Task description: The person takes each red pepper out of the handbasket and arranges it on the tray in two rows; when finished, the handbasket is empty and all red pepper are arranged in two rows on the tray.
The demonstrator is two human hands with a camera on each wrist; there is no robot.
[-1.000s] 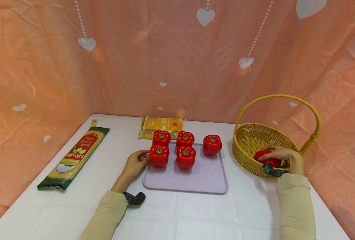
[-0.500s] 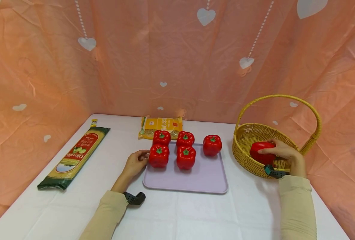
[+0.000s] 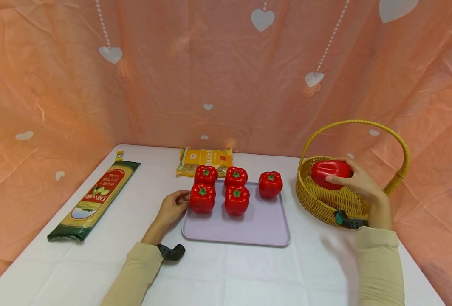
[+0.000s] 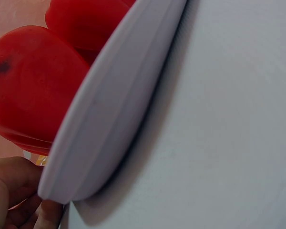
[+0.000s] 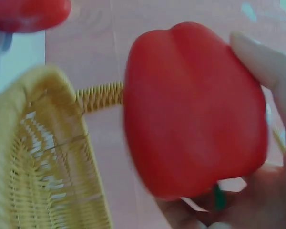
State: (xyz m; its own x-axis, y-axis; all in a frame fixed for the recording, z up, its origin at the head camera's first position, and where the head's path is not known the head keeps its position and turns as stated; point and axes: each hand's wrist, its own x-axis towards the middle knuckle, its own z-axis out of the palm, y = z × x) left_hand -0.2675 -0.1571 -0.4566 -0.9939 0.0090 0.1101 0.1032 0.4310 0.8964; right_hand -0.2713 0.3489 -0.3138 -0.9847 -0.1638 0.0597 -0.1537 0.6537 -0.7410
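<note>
My right hand (image 3: 360,180) grips a red bell pepper (image 3: 330,173), lifted inside the handled wicker basket (image 3: 314,208). In the right wrist view, the thumb lies along one side of that bell pepper (image 5: 195,109), and its green stem points down toward the fingers. The basket's inside shows woven bottom where the head view reaches it. At the left side of the lilac tray (image 3: 235,236), my left hand (image 3: 172,208) holds the rim; the left wrist view shows its fingers (image 4: 19,179) curled at the tray edge (image 4: 105,109). Several more red bell peppers (image 3: 236,200) stand on the tray, stems up.
A yellow packet of grain (image 3: 199,159) lies behind the tray. Along the left of the white table (image 3: 264,276) is a long green and gold pasta packet (image 3: 96,199). The basket handle (image 3: 352,122) arches high above the right side. A pink curtain (image 3: 210,76) closes the back.
My right hand has raised the bell pepper from the basket's bottom, moving it up and slightly left. The left hand and the tray have stayed put.
</note>
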